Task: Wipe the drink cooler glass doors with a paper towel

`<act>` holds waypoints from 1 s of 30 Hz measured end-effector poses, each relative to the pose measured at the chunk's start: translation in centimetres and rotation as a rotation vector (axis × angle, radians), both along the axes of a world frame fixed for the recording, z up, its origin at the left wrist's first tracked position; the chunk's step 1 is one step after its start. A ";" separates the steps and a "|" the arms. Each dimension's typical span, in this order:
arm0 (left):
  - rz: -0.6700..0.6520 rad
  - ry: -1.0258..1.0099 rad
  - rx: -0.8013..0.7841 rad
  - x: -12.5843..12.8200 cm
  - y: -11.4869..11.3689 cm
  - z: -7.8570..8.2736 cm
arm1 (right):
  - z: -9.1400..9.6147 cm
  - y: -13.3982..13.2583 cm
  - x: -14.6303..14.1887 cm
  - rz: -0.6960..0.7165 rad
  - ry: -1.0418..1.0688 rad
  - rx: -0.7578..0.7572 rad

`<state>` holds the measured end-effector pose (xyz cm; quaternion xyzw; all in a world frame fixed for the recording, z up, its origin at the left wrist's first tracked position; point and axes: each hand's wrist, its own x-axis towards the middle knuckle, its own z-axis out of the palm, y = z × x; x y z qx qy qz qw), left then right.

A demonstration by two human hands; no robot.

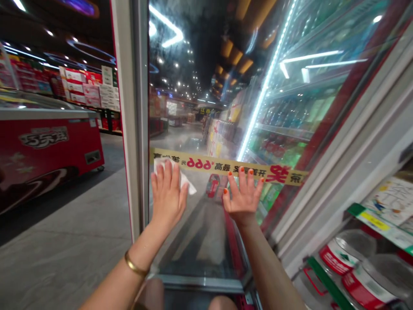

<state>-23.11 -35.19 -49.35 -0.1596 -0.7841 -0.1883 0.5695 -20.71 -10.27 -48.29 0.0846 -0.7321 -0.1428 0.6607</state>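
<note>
Stretched forward, the left hand (167, 193) lies flat over a white cloth (189, 184) against the glass door (196, 228); the right hand (243, 197), widely spread, also touches this door.

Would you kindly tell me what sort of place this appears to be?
Most likely a supermarket or grocery shop: there is a red chest freezer, stacked cartons beyond it, and large labelled containers at the right.

Your white cloth (188, 184) sits between your left hand (166, 193) and the transparent glass door (190, 232), one corner projecting rightward
</note>
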 end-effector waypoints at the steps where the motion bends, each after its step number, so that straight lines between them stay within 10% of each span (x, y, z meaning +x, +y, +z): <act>1: 0.003 0.020 0.027 -0.4 0.9 1.8 | 0.0 0.0 0.0 0.012 0.006 -0.002; 4: -0.031 0.157 -0.236 -0.5 3.8 3.4 | 0.1 0.0 0.1 0.054 0.035 -0.004; 10: -0.097 0.265 -0.620 0.1 0.7 -2.5 | -0.3 -0.1 0.1 0.058 0.065 -0.057; 13: -0.037 0.233 -0.425 -1.1 -1.2 1.8 | -0.2 -0.4 -0.1 0.022 0.059 -0.122; 17: 0.005 0.218 -0.227 -2.0 2.2 9.7 | -0.1 -0.6 -0.5 0.069 0.100 -0.140; 21: -0.152 0.257 -0.768 -1.9 5.4 8.6 | -0.1 0.5 -0.1 0.191 0.127 -0.119; 24: -0.242 0.256 -1.039 -2.2 3.6 7.1 | 0.3 2.8 0.8 0.157 0.029 -0.155; 30: -0.125 0.234 -0.592 -2.5 3.9 15.8 | 1.4 7.0 0.9 0.036 0.029 -0.100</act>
